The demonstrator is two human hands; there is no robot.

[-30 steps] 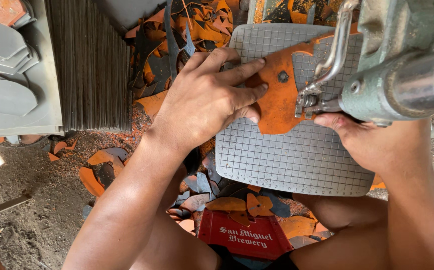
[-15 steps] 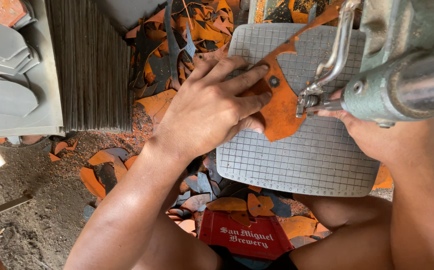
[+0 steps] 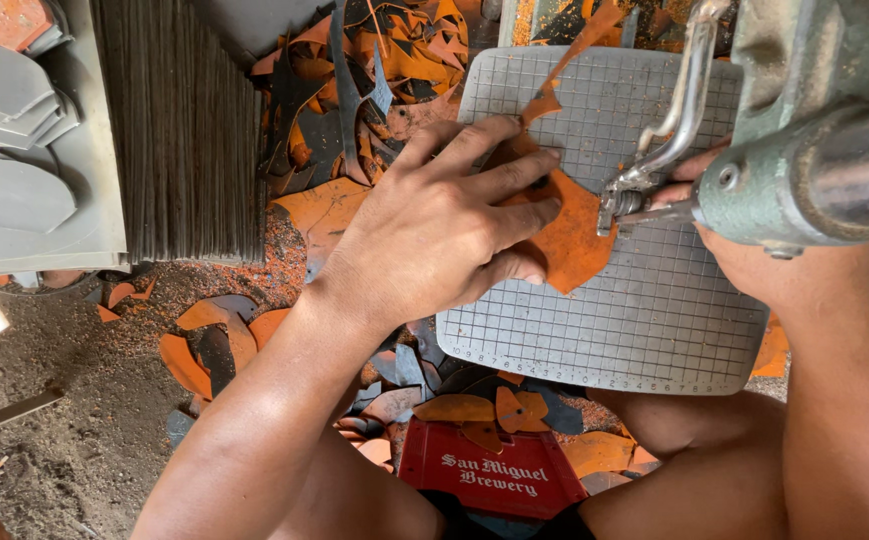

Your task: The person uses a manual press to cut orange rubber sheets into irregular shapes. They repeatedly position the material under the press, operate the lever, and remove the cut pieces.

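An orange flat piece (image 3: 572,235) lies on the grey gridded saw table (image 3: 644,320). My left hand (image 3: 444,225) presses flat on its left part, fingers spread toward the blade area. My right hand (image 3: 729,255) sits mostly hidden under the green metal saw arm (image 3: 804,170); only part of it shows beside the piece's right edge. The chrome blade guard (image 3: 669,130) comes down just right of the orange piece. A thin orange strip (image 3: 574,60) of the piece trails toward the table's far edge.
Orange and grey offcuts (image 3: 354,90) litter the floor beyond and below the table. A stack of thin dark sheets (image 3: 179,130) and grey cut shapes (image 3: 4,150) stand at left. A red crate (image 3: 489,475) sits under me between my legs.
The orange piece has turned and slid away from me across the table. My left hand moved with it toward the far side, and my right hand slipped further under the saw arm.
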